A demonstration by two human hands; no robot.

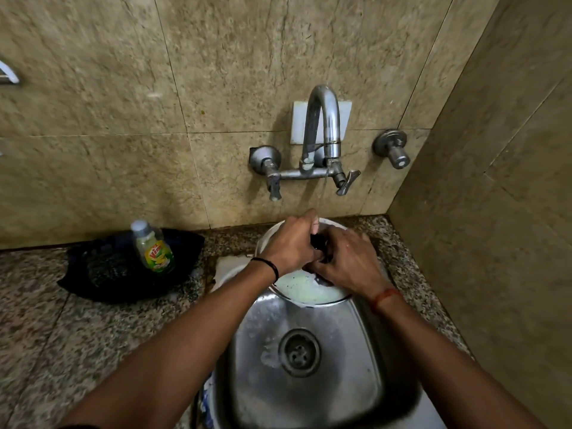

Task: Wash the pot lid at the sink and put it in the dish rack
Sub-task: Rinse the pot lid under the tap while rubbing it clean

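Note:
A round steel pot lid [306,291] with a black knob is held over the back of the steel sink [356,382], soapy foam on its near part. My left hand [289,243] grips the lid at its knob from the left. My right hand [348,263] is closed on the lid's top surface beside the knob; whether it holds a scrubber is hidden. A thin stream of water falls from the wall tap [322,134] toward the hands. No dish rack is in view.
A dish-soap bottle [153,247] stands on a black cloth [105,270] on the granite counter [62,335] left of the sink. Tap handles [274,184] stick out from the tiled wall. A side wall [495,212] closes in on the right.

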